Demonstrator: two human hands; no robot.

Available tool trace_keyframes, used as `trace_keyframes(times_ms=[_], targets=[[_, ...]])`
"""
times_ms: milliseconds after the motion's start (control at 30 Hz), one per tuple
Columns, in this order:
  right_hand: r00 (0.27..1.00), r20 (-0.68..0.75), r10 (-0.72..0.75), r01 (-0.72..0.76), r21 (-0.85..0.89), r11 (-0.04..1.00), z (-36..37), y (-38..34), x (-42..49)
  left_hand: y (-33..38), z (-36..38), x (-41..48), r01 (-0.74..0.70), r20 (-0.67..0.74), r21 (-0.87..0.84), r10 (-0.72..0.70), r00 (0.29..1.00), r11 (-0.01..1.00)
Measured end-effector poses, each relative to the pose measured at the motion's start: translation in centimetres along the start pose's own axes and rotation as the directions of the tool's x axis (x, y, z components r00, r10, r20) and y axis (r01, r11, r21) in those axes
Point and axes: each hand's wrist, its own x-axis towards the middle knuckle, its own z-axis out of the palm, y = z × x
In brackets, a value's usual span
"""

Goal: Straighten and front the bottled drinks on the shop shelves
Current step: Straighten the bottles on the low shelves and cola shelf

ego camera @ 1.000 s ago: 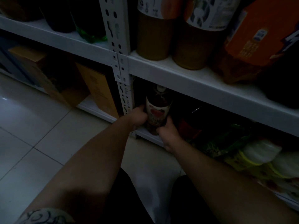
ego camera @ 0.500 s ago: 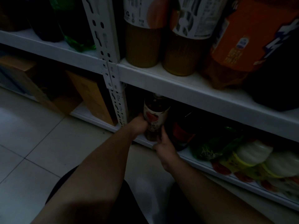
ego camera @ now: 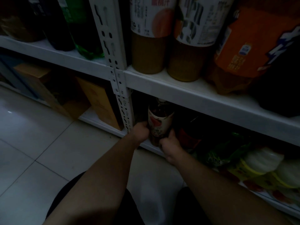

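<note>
A: Where is the bottle?

B: The bottle (ego camera: 159,122) stands upright at the left end of the bottom shelf (ego camera: 150,147). The post (ego camera: 125,111) is at its nine o'clock and a dark bottle (ego camera: 188,132) at its three o'clock.

A: And the hands?

B: Both grip it. The left hand (ego camera: 140,131) wraps it from nine o'clock, and the right hand (ego camera: 170,143) curls round near the base from about five o'clock.

A: How should the step be done well?

B: Turn it by the lower body with the base flat on the shelf, until the red-fruit label faces squarely out. Then slide it level with the shelf lip without knocking the neighbour. The light is poor, so the label may already be square.

A: Anything different from half a second ago?

B: The right hand's fingers lay straighter up the bottle's side then; now they curl lower down. The bottle stands in the same place beside the post.
</note>
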Motion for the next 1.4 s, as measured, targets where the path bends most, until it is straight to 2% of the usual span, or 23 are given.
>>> trace_keyframes(times_ms=[200,267,367,467,533,600,633,733,800,900,967,1033,1133,1167,1233,1300,1400], targets=[[0.998,-0.06,-0.036,0.033,-0.043,0.999,0.0,-1.0,-1.6,0.9,-0.6,-1.3,-0.037,0.081,0.071,0.031,0.996,0.997],[0.997,-0.057,-0.044,0.042,-0.046,0.998,-0.1,-2.0,-2.5,1.8,-0.9,-2.5,-0.054,0.138,0.163,0.031,0.99,0.985],[0.996,0.03,-0.079,0.084,-0.252,0.964,-0.8,-4.3,-4.9,3.5,-2.6,-4.4,-0.081,0.163,0.32,0.029,0.986,0.944],[0.984,0.143,-0.106,0.16,-0.449,0.879,-2.4,-7.5,-8.5,6.2,-5.4,-6.9,-0.239,0.195,0.393,0.174,0.965,0.888],[0.959,0.177,-0.222,0.279,-0.438,0.855,-3.8,-10.5,-11.0,8.5,-7.5,-8.8,-0.279,0.095,0.367,0.263,0.96,0.887],[0.904,0.18,-0.389,0.428,-0.397,0.812,-5.3,-14.5,-13.7,11.3,-9.5,-10.4,-0.309,-0.118,0.34,0.366,0.923,0.888],[0.868,0.173,-0.464,0.493,-0.408,0.769,-5.9,-16.6,-15.1,12.8,-10.3,-11.2,-0.34,-0.238,0.309,0.418,0.877,0.889],[0.708,0.106,-0.698,0.665,-0.434,0.608,-7.4,-23.0,-19.2,17.6,-11.8,-12.8,-0.467,-0.57,0.228,0.505,0.647,0.855],[0.568,-0.004,-0.823,0.764,-0.367,0.53,-7.8,-26.7,-21.0,20.6,-12.0,-13.2,-0.516,-0.69,0.193,0.489,0.533,0.835],[0.41,-0.135,-0.902,0.833,-0.346,0.431,-7.6,-31.1,-21.7,23.7,-11.4,-13.0,-0.523,-0.764,0.156,0.438,0.474,0.838],[0.373,-0.171,-0.912,0.815,-0.409,0.41,-7.2,-33.5,-21.2,24.9,-10.8,-12.6,-0.506,-0.76,0.114,0.403,0.51,0.855],[0.395,-0.183,-0.9,0.768,-0.472,0.433,-6.7,-35.6,-20.1,25.5,-10.3,-11.9,-0.481,-0.74,0.093,0.384,0.552,0.872],[0.529,-0.18,-0.829,0.623,-0.58,0.524,-6.4,-38.1,-18.3,25.9,-10.4,-10.8,-0.426,-0.734,0.115,0.366,0.572,0.897],[0.57,-0.151,-0.808,0.576,-0.627,0.524,-6.3,-38.6,-17.8,25.9,-10.7,-10.4,-0.416,-0.741,0.096,0.344,0.577,0.904],[0.607,-0.072,-0.791,0.511,-0.727,0.458,-6.4,-39.1,-16.9,25.6,-11.2,-9.8,-0.419,-0.739,0.053,0.318,0.594,0.906],[0.605,-0.053,-0.795,0.439,-0.81,0.389,-6.6,-39.5,-16.5,25.1,-11.7,-9.3,-0.428,-0.716,0.063,0.339,0.61,0.902],[0.65,-0.052,-0.758,0.349,-0.865,0.359,-6.8,-40.4,-16.6,24.3,-12.2,-8.7,-0.442,-0.693,0.084,0.371,0.618,0.893]])
